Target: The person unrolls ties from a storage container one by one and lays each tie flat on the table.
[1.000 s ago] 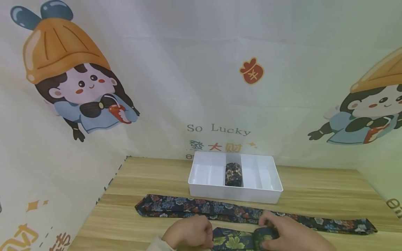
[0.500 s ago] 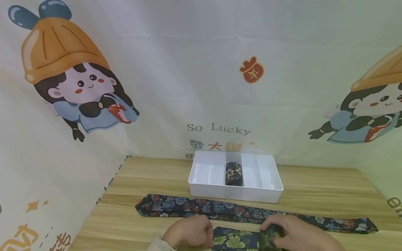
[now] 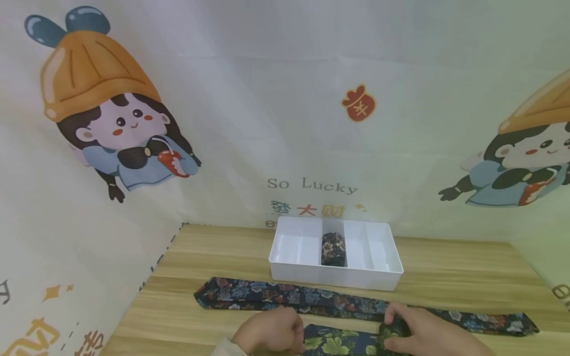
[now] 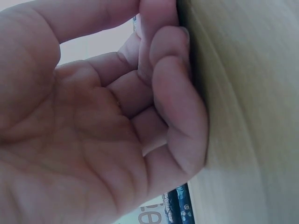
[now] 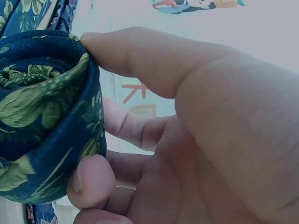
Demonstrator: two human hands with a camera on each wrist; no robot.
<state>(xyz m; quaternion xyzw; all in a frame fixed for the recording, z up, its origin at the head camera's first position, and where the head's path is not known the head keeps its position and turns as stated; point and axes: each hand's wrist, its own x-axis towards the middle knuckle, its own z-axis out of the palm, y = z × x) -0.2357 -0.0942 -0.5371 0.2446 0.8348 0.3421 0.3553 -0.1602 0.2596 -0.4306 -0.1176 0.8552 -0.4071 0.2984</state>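
Observation:
A dark blue necktie with yellow-green flowers [image 3: 335, 342] lies at the front of the table, part flat and part rolled. My right hand [image 3: 423, 331] grips its rolled part [image 5: 42, 116], thumb on one side and fingers on the other; the coils show at the roll's end in the right wrist view. At the flat part's left end is my left hand [image 3: 273, 329], its fingers curled down against the table with thumb and index fingertip together at the tie's edge. The pinched bit is hidden by the fingers. Behind both hands stretches another navy floral necktie [image 3: 289, 295], laid out lengthwise.
A white divided box [image 3: 334, 278] stands farther back on the wooden table [image 3: 213, 247]. One of its middle compartments holds a rolled dark floral tie [image 3: 333, 249]. A printed cloth backdrop [image 3: 249, 123] rises behind and beside the table.
My right hand and the rolled part have shifted right, and the flat stretch of tie between the hands has grown longer. The left hand has stayed at the tie's left end.

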